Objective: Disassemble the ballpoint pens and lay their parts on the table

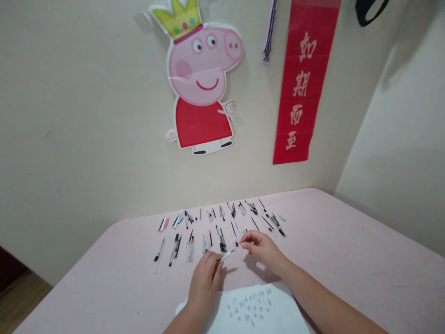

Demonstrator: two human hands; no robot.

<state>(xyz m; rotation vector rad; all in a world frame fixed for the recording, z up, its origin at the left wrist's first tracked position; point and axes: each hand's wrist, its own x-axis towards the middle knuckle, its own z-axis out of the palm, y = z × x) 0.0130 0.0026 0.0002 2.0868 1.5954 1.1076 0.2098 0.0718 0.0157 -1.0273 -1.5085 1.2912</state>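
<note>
My left hand (207, 273) is closed around a slim, pale pen (226, 255) whose end points up toward the right. My right hand (259, 247) is just to the right, its thumb and fingers pinched together. Whatever sits in that pinch is too small to name. Beyond both hands, pens taken apart lie in two rough rows; among the parts are a dark pen (222, 241), a thin refill (233, 228) and a clear barrel (190, 248). Below my hands is a white paper sheet (257, 308) with several small handwritten marks.
A pink cloth (104, 278) covers the surface, which meets the wall at the back. On the wall hang a cartoon pig cutout (205, 93), a red banner (302, 83) and a purple cord (269, 32). Several pen parts (278, 225) lie at the far right.
</note>
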